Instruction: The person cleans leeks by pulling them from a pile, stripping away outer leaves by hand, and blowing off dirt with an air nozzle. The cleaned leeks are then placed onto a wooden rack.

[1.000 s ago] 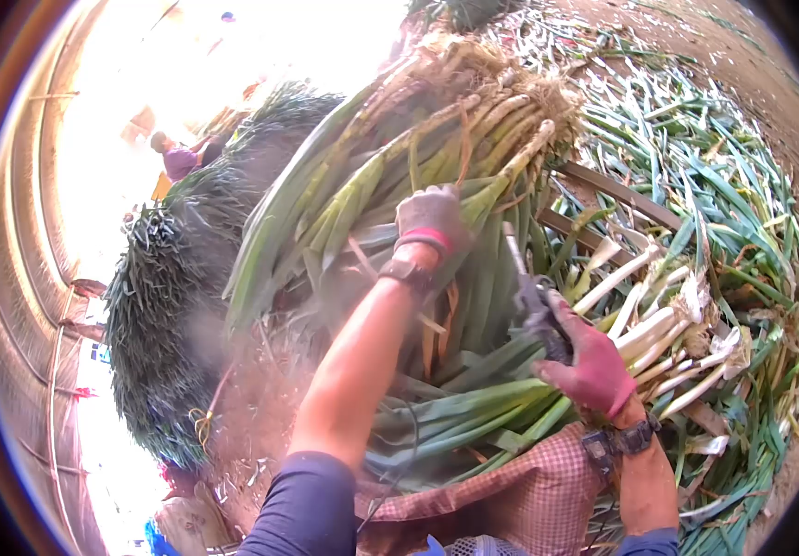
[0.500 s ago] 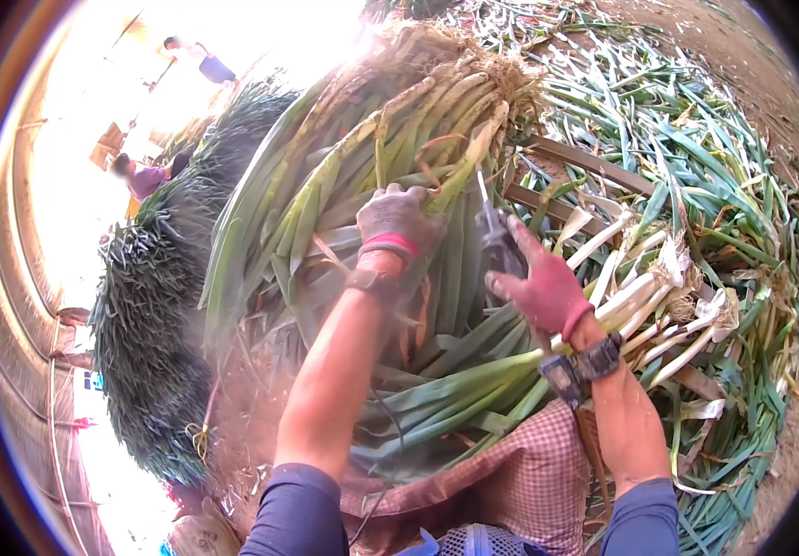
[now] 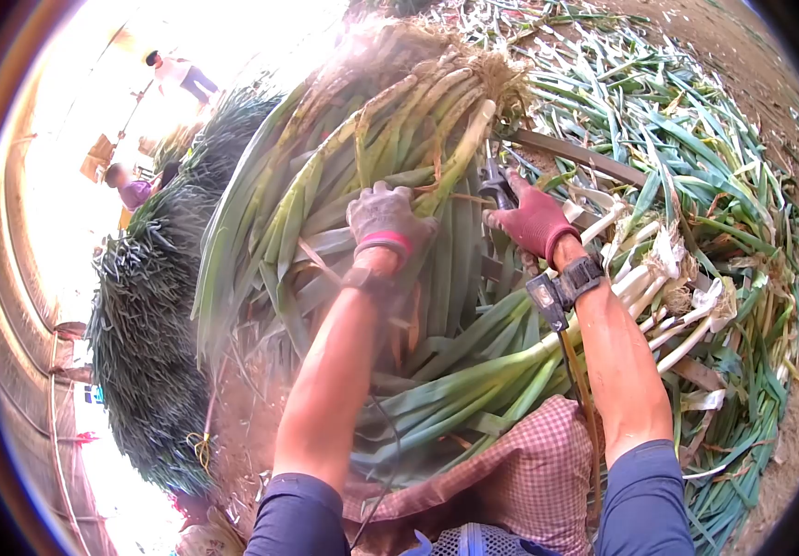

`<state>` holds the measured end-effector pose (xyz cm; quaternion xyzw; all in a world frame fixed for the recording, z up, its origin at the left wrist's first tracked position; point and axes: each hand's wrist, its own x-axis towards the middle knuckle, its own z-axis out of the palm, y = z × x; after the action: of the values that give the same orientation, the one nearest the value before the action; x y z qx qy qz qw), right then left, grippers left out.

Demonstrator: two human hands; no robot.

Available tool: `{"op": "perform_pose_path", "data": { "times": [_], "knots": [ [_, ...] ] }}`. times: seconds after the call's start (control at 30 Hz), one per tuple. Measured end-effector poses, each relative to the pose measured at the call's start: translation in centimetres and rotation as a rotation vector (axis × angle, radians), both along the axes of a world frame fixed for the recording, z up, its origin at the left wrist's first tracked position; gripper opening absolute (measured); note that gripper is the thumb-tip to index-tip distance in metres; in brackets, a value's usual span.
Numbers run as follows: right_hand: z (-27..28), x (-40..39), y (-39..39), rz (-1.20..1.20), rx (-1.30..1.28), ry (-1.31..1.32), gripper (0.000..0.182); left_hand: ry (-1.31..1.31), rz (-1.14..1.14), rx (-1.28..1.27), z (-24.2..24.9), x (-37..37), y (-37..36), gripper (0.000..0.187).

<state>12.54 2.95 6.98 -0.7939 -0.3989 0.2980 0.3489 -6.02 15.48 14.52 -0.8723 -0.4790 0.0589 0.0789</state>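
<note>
A thick heap of leeks (image 3: 325,171), yellowed stalks and roots at the top and green leaves hanging down, fills the middle. My left hand (image 3: 390,221), in a grey glove with a pink cuff, is closed around a leek (image 3: 464,153) whose pale root end points up and right. My right hand (image 3: 537,218), in a red glove, grips a dark air blow gun (image 3: 495,181) with its thin nozzle close beside that leek. From the gun a hose (image 3: 580,398) runs down by my right wrist. Cleaned leeks with white stalks (image 3: 636,287) lie below my right hand.
Stripped leaves (image 3: 640,120) litter the ground at right, around metal bars (image 3: 594,157). Checked cloth (image 3: 520,463) covers my lap. On the left stands a tall stack of leeks (image 3: 145,343). Two people (image 3: 135,190) are farther back. Dust blurs the air near my left arm.
My right hand has moved up and slightly left, bringing the air blow gun nearer the leek's pale end. The left hand keeps its hold, shifted slightly left in view.
</note>
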Motion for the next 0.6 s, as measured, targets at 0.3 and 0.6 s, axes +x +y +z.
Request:
{"op": "perform_pose_path", "data": {
  "times": [0.3,0.6],
  "knots": [
    [-0.3,-4.8,-10.2,0.27,0.019,0.062,0.101,0.065,-0.013,-0.041,0.1,1.1,-1.9,0.057],
    [-0.6,-4.3,-14.9,0.14,0.008,0.053,0.101,0.174,-0.058,-0.146,-2.1,1.0,-5.0,0.05]
  ]
}}
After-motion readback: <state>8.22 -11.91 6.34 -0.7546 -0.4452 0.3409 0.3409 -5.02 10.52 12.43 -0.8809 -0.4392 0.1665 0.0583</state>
